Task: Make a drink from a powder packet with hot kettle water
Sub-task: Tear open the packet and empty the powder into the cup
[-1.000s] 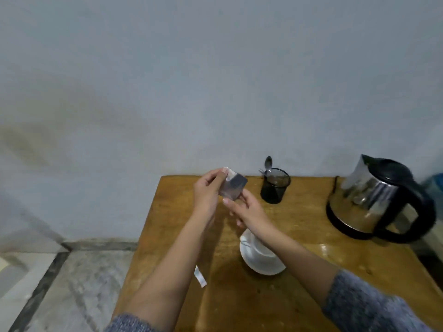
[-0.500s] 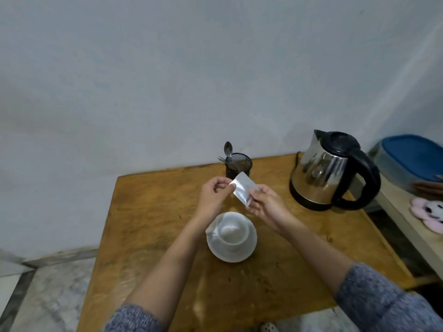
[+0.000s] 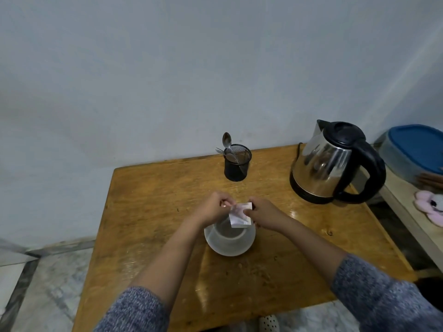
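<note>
A small white powder packet (image 3: 239, 215) hangs just above a white cup (image 3: 227, 232) that stands on a white saucer (image 3: 229, 246) in the middle of the wooden table (image 3: 153, 212). My left hand (image 3: 213, 207) pinches the packet's top left corner. My right hand (image 3: 262, 215) grips its right side. A steel kettle (image 3: 328, 164) with a black handle and lid stands at the back right of the table.
A black mesh holder (image 3: 237, 162) with a spoon and forks stands at the back of the table near the wall. To the right, a lower shelf carries a blue-lidded box (image 3: 417, 149) and a pink plush toy (image 3: 431, 203). Marble floor lies left of the table.
Both hands have come down with the packet from in front of the mesh holder to just over the cup. The camera has swung right and tilted down.
</note>
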`<action>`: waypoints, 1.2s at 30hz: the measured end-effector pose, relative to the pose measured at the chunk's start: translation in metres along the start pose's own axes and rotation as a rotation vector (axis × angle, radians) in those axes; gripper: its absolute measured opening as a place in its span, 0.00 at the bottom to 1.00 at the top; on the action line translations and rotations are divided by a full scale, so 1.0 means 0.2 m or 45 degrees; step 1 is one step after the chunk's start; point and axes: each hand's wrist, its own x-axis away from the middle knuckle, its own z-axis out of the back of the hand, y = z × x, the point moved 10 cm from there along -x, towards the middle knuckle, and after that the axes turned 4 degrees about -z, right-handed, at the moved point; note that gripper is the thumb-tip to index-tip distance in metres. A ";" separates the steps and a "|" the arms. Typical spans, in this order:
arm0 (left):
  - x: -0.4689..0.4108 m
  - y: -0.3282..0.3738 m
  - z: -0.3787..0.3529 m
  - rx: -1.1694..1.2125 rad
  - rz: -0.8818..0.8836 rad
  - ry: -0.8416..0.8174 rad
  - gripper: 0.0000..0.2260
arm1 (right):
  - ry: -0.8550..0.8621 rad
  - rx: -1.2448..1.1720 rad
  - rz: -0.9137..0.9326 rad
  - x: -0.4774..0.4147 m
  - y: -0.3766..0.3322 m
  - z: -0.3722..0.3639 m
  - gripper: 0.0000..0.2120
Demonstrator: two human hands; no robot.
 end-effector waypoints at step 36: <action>0.16 -0.05 0.08 -0.162 -0.164 0.106 0.06 | -0.021 0.899 0.136 0.00 -0.27 -0.09 0.12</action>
